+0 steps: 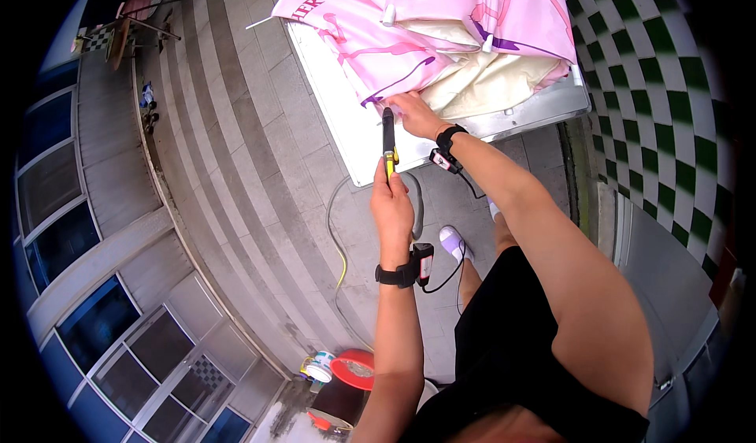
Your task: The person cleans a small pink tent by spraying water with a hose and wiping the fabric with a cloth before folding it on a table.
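A pink umbrella (362,37) with purple and darker pink markings and white rib tips lies bunched on a white table (346,140). Cream cloth (492,85) shows among its folds. My right hand (416,115) is closed at the umbrella's near left edge, the fingertips partly hidden against the fabric. Just left of it, my left hand (391,199) grips a black and yellow spray gun (389,132), its black end pointing away from me and close to the pink edge. A grey hose (418,211) curves down behind my left wrist.
A thin grey and yellow hose (342,266) loops over the paved floor (260,167). By my left forearm stand a red basin (354,368) and a white tub (320,366). A green-and-white tiled wall (657,81) rises at right; windows (102,325) line the left.
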{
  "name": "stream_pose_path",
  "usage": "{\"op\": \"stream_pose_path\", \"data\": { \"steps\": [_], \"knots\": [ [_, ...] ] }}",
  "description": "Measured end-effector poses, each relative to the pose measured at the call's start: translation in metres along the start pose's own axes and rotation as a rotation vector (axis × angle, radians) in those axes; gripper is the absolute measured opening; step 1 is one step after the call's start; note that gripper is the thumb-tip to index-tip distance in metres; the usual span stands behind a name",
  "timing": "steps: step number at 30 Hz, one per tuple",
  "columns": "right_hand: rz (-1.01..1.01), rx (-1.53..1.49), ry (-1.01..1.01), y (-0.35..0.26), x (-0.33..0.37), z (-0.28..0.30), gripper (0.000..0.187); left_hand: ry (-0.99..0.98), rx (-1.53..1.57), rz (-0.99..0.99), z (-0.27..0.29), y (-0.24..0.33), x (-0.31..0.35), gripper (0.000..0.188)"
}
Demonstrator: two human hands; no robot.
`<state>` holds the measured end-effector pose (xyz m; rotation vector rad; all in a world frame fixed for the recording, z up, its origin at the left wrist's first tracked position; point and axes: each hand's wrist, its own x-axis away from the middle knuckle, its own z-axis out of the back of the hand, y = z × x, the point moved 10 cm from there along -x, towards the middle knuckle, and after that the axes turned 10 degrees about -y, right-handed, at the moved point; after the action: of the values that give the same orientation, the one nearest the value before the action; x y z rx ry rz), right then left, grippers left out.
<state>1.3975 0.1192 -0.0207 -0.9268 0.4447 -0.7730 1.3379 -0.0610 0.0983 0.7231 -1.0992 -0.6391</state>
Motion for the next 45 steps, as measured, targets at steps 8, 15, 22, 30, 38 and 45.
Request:
{"op": "stream_pose_path", "data": {
  "steps": [8, 15, 22, 30, 38, 45],
  "knots": [
    [-0.203, 0.289, -0.255, -0.006, -0.003, -0.022, 0.048, 0.079, 0.006, -0.005, 0.008, 0.006, 0.0, 0.047],
    [-0.386, 0.573, 0.163, 0.008, 0.029, 0.021, 0.041, 0.059, -0.011, 0.049, 0.006, 0.008, 0.01, 0.044],
    [-0.066, 0.526, -0.213, -0.005, 0.018, -0.02, 0.036, 0.022, -0.124, 0.013, -0.004, 0.035, -0.004, 0.041],
    [-0.15, 0.903, 0.087, 0.075, 0.045, 0.133, 0.022, -0.06, -0.213, -0.168, -0.046, 0.04, -0.021, 0.044],
    [-0.275, 0.464, -0.166, 0.038, 0.032, 0.032, 0.028, -0.099, -0.135, -0.107, -0.068, 0.034, -0.038, 0.045],
    [-0.29, 0.723, -0.008, 0.08, 0.043, 0.104, 0.027, -0.115, -0.129, -0.121, -0.092, 0.04, -0.045, 0.045]
  ]
}}
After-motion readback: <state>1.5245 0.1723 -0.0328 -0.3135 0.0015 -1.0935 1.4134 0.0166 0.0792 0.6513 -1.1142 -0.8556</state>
